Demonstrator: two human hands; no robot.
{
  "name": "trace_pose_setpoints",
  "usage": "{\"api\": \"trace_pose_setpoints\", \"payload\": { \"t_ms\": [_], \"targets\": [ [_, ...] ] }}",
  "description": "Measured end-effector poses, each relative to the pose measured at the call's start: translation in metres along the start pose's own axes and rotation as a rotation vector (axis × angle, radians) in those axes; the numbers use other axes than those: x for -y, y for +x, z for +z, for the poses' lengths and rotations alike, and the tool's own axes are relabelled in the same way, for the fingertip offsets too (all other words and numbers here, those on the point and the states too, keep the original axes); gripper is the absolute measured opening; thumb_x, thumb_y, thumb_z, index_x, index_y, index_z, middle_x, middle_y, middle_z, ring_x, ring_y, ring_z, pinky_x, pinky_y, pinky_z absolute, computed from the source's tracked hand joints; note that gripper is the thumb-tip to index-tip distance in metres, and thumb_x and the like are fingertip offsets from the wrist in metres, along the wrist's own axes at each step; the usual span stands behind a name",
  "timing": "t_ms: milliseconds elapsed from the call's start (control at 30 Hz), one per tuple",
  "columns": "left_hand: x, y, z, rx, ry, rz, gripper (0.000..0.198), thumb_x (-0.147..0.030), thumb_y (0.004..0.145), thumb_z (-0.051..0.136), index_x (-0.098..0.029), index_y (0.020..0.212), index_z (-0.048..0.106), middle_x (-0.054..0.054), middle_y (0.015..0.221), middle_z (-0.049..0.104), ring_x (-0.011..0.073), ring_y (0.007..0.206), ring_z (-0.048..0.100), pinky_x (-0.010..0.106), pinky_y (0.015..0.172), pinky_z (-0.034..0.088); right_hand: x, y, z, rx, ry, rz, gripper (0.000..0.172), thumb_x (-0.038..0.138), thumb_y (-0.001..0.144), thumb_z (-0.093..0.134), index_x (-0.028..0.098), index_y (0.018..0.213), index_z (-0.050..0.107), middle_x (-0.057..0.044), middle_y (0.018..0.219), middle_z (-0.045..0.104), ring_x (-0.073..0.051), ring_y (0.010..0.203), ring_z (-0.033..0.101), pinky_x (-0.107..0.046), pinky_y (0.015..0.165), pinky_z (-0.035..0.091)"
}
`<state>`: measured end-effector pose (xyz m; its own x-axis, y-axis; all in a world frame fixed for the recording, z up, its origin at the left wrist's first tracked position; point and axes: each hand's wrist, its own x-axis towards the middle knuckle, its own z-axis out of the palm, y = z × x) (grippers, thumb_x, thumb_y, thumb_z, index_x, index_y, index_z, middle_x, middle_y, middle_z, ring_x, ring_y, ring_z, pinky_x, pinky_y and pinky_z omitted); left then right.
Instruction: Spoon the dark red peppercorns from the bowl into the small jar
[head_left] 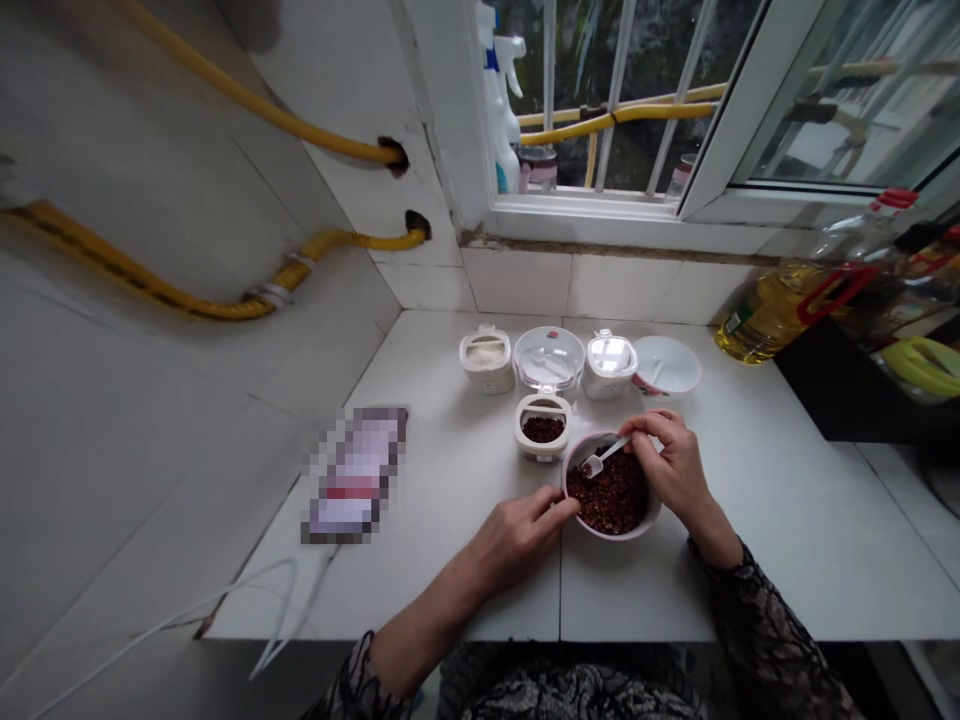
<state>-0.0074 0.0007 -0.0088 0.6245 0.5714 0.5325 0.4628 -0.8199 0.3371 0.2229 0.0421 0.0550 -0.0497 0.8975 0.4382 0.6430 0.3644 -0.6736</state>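
Observation:
A bowl (pixel 651 512) with a pinkish rim stands on the white counter, holding dark red-brown dried bits that look like peppercorns (pixel 611 500). My left hand (pixel 521 535) grips the bowl's left rim between thumb and fingers. Above the bowl's right side, my right hand (pixel 670 455) pinches the handle of a small white spoon (pixel 604 456). The spoon's scoop is over the dried bits, with a few of them in it. Just behind the bowl sits an open white seasoning jar (pixel 543 452), partly filled with similar dark red bits.
Along the back are a jar of pale contents (pixel 486 372), a clear-looking bowl (pixel 550 345), a closed jar (pixel 609 362) and a white bowl (pixel 679 368). An oil bottle (pixel 780 300) stands at right beside a black box (pixel 825 375). A blurred-out device (pixel 356 475) lies at left near a cable (pixel 281 610).

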Motion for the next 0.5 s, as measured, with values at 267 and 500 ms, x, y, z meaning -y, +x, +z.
{"api": "trace_pose_setpoints", "payload": {
  "t_ms": [267, 500],
  "targets": [
    [0.0006, -0.0001, 0.0004, -0.005, -0.005, 0.009, 0.025, -0.009, 0.093, 0.039, -0.016, 0.113, 0.052, 0.006, 0.092, 0.062, 0.0120, 0.071, 0.064, 0.020, 0.059, 0.055, 0.0034, 0.0010, 0.0003, 0.021, 0.152, 0.182, 0.018, 0.022, 0.076, 0.050, 0.022, 0.068, 0.066, 0.000, 0.057, 0.064, -0.020, 0.070, 0.061, -0.033, 0.072, 0.046],
    [0.0012, -0.0002, 0.0014, -0.004, -0.003, 0.010, 0.027, -0.007, 0.093, 0.037, -0.015, 0.114, 0.052, 0.007, 0.093, 0.063, 0.0120, 0.073, 0.064, 0.020, 0.061, 0.055, 0.0069, 0.0077, -0.0030, 0.024, 0.482, 0.419, 0.013, 0.028, 0.074, 0.056, 0.019, 0.071, 0.064, 0.002, 0.053, 0.061, -0.015, 0.055, 0.059, -0.028, 0.061, 0.047]
  ]
}}
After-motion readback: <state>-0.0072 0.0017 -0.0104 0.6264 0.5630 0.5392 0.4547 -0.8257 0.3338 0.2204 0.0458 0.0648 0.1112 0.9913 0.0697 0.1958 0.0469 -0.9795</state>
